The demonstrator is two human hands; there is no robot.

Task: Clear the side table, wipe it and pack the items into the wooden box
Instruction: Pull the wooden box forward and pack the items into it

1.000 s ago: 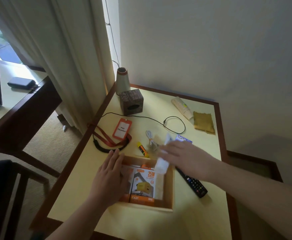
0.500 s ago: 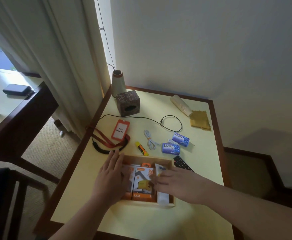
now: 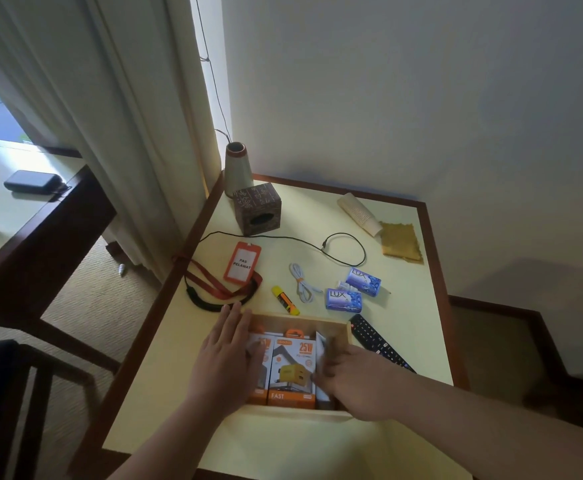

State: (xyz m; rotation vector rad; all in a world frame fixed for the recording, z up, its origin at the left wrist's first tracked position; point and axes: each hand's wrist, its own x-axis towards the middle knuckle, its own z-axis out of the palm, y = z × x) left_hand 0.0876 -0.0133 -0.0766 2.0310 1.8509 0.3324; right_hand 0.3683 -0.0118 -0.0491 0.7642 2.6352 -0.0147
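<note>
A: What's changed since half a second back?

B: Not much. The right hand (image 3: pixel 356 382) has sunk further into the wooden box (image 3: pixel 297 415), and the white tube (image 3: pixel 322 368) it carried now stands on edge against the box's right wall instead of lying flatter. A second ago that hand was out over the soap bars with the tube.

A: Is it gripping the tube?

B: The fingers are curled at the tube's side and blurred; I cannot tell whether they pinch it or only press it. The left hand (image 3: pixel 226 362) has stayed where it was, fingers straight and flat over the box's left edge and the left charger package.

A: And the box itself?

B: Shallow, pale wood, at the near middle of the tabletop (image 3: pixel 411 327). Inside, an orange-and-white charger package (image 3: pixel 293 370) marked 25W and FAST, a second one half under the left hand, then the tube.

A: What remains outside?

B: Two blue Lux soap bars (image 3: pixel 343 299), a white coiled cable (image 3: pixel 302 285), a yellow highlighter (image 3: pixel 285 299), an orange badge holder (image 3: pixel 242 263) with lanyard, a black cable (image 3: pixel 343 251), a stack of paper cups (image 3: pixel 359 213) touching a yellow cloth (image 3: pixel 401 242), a carved brown cube (image 3: pixel 257 209), a cone-shaped vase (image 3: pixel 237 168), and a black remote (image 3: pixel 373 337) just beside the box's right wall.
</note>
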